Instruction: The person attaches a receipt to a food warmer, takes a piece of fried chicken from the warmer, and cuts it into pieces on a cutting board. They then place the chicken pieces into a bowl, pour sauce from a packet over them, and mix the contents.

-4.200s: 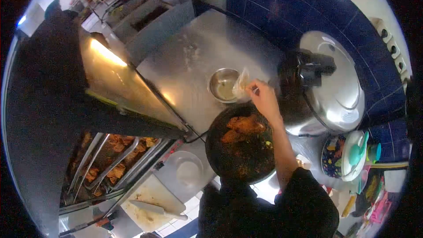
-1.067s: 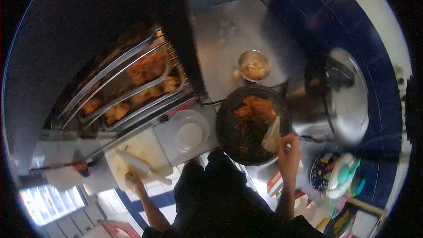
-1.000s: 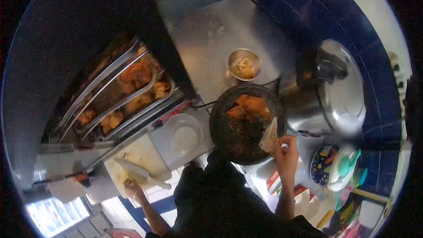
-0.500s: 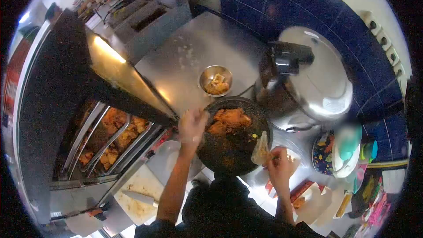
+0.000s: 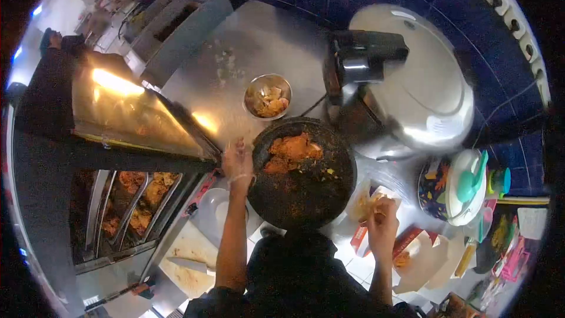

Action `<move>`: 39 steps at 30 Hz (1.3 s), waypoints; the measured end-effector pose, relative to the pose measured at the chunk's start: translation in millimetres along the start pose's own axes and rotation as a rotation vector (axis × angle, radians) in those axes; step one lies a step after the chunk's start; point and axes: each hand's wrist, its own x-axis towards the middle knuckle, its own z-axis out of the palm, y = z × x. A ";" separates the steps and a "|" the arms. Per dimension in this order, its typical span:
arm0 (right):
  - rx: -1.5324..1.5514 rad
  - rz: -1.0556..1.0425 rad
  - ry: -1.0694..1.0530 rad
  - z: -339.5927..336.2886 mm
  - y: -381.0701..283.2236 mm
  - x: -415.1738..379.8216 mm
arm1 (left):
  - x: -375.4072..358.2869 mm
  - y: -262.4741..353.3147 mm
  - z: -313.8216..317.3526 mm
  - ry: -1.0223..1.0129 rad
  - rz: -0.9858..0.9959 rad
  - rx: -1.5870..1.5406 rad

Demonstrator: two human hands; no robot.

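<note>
My left hand (image 5: 237, 162) is at the left rim of a wide black mortar-like dish (image 5: 300, 203), its fingers blurred. Reddish-brown fried chicken (image 5: 294, 150) lies in the dish among dark crumbs and small yellow bits. On the other side, my right hand (image 5: 382, 224) is closed on a thin clear plastic bag (image 5: 360, 205), pinched at its right end. Below that hand stands a red and white paper box (image 5: 406, 253) with fried food inside. Behind the dish a small steel bowl (image 5: 250, 97) holds pale brown pieces.
A large steel pot with a domed lid (image 5: 424, 76) stands at the back right, a lidded floral container (image 5: 432, 191) in front of it. To the left, a lit display case (image 5: 200, 153) holds trays of fried chicken. A knife (image 5: 188, 263) lies on a cutting board (image 5: 188, 244).
My right hand has carried the plastic bag away from the dish's right rim, over toward the boxes. My left hand stays by the left rim. The whole view has shifted.
</note>
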 end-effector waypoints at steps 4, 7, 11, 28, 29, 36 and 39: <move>-0.039 0.009 -0.021 15.1 5.6 25.7 | 6.0 -5.3 -12.4 0.197 0.232 0.063; -0.455 -0.275 -0.081 18.5 -7.3 33.9 | 18.0 -12.3 -11.3 0.103 0.128 0.075; -0.391 -0.320 -0.080 27.0 -20.2 39.0 | 23.4 -16.7 -1.1 0.045 0.059 -0.138; -0.136 -0.234 -0.051 25.6 10.7 34.5 | 149.6 -90.1 138.7 -0.315 -0.102 -0.533; -0.175 -0.235 -0.034 23.0 1.9 30.7 | 154.0 -105.4 143.9 -0.330 0.019 -0.448; -0.155 -0.113 -0.071 23.9 15.4 38.6 | 111.6 -45.3 64.9 0.087 0.820 0.487; -0.264 -0.214 -0.014 31.8 0.3 44.0 | 68.6 2.6 14.1 0.005 0.133 -0.125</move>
